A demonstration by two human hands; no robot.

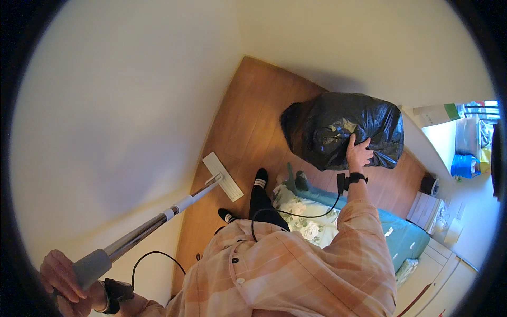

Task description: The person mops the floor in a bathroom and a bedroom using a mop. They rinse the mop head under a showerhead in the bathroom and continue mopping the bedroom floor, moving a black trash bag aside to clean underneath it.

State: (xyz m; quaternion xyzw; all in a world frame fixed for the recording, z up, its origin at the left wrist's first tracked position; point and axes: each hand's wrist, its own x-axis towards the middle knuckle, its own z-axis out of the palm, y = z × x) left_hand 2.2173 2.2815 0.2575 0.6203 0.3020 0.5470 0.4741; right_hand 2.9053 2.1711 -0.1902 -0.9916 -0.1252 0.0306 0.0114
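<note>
At the lower left, my left hand (65, 279) is closed around the grey grip of a flat mop (134, 235). The mop's metal pole slants down to a white rectangular head (223, 176), which lies on the wooden floor near the left wall. My right arm reaches forward, and my right hand (359, 151) rests with spread fingers against the near side of a large, full black plastic bag (340, 126). Whether any plastic is pinched between those fingers is hard to see. The bag is bulky and creased, close to the far wall.
To the right of my legs is a bed with floral bedding (307, 222) and a teal cover (404, 233). Beyond it stand a small white drawer unit (425, 212) and a dark bin (429, 185). Walls meet ahead. A blue bag (463, 165) lies far right.
</note>
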